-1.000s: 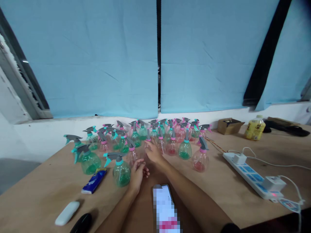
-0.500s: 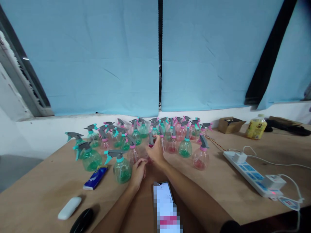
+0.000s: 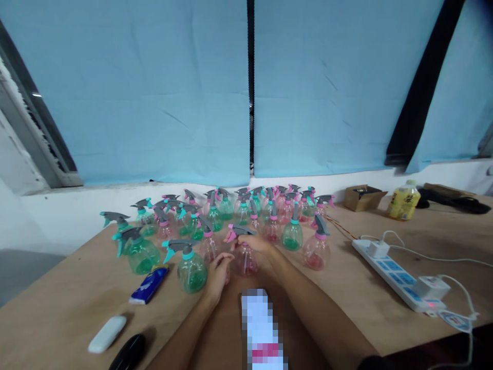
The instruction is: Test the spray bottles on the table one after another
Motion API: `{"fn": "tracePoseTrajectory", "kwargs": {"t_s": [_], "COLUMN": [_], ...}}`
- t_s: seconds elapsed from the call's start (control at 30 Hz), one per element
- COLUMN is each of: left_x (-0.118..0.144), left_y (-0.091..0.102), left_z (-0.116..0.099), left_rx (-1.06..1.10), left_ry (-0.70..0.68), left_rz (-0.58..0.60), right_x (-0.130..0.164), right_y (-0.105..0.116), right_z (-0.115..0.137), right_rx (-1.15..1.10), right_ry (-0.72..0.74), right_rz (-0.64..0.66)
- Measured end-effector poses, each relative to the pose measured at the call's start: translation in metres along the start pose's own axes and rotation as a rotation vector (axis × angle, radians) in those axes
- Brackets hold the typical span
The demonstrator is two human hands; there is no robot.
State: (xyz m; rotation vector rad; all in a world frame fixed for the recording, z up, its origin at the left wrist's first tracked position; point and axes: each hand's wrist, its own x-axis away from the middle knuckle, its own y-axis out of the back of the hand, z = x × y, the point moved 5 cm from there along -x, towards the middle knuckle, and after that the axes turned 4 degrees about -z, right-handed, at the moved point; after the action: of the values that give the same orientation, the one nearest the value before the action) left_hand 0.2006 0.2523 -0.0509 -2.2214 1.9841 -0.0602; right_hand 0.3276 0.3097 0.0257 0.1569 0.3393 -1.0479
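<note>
My right hand (image 3: 254, 242) is closed around the neck of a clear pink spray bottle (image 3: 246, 263), just below its grey and pink trigger head. The bottle is upright, its nozzle pointing left, with a little pink at the bottom. Left of it, my left hand (image 3: 219, 272) rests low with loosely bent fingers apart and nothing visible in them. A green spray bottle (image 3: 192, 272) with a turquoise collar stands left of that hand. Behind my hands another pink spray bottle (image 3: 210, 246) stands among several pink and green ones.
In front of me lies a phone (image 3: 260, 318). To the left are a blue packet (image 3: 149, 285), a white case (image 3: 108, 334) and a black object (image 3: 129, 352). A power strip (image 3: 398, 277) with cables, a cardboard box (image 3: 362, 199) and a yellow drink bottle (image 3: 403, 201) are on the right.
My right hand has turned the pink spray bottle so its trigger head now points left, and the hand sits lower at its neck. My left hand has hardly moved.
</note>
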Motion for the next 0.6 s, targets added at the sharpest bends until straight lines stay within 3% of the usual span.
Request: {"fn": "tracePoseTrajectory", "kwargs": {"t_s": [0.27,0.6], "left_x": [0.0,0.001], "left_y": [-0.001,0.0], "left_z": [0.004,0.002], "left_rx": [-0.049,-0.117], "left_ry": [0.02,0.019], "left_rz": [0.032,0.022], "right_x": [0.006,0.014], "right_y": [0.006,0.007], "right_z": [-0.003,0.002], "right_rx": [-0.064,0.035], "right_ry": [0.03,0.023], "right_rz": [-0.041,-0.086]}}
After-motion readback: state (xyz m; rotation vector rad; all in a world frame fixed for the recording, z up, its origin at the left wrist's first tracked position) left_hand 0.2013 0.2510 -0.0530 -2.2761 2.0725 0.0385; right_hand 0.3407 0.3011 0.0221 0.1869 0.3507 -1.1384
